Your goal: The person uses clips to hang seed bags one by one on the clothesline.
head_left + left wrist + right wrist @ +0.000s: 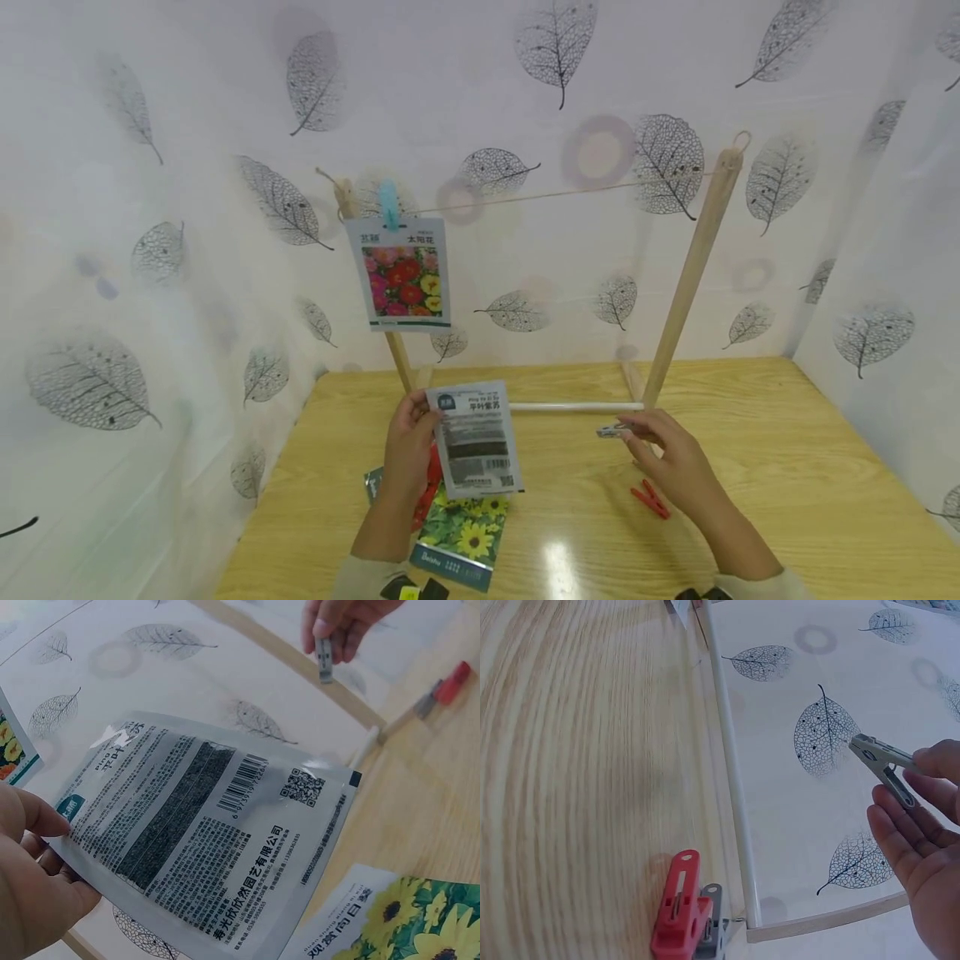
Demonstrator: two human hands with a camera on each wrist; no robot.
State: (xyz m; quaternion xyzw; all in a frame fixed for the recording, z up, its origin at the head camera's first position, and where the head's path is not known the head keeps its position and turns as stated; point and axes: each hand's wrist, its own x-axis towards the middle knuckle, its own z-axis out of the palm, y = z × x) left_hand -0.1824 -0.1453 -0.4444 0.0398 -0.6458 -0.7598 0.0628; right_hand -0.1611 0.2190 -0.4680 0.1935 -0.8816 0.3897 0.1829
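My left hand [408, 454] grips the left edge of a white seed packet [477, 442] over the table, thumb on the printed face. Its back shows a barcode [241, 784] and small text in the left wrist view. To the right, my right hand [675, 458] pinches a grey clothespin [885, 766] between thumb and fingers, away from the packet. Higher up, a seed packet with flower pictures [403, 279] hangs from a string [555, 194] by a blue clothespin [388, 206].
The string runs between two wooden posts [693, 275], with a white rod [577, 407] low between them. A yellow-flower packet [465, 537] partly covers other packets on the table [570, 500]. Below my right hand lies a red clothespin [651, 498], beside another grey clothespin [711, 922].
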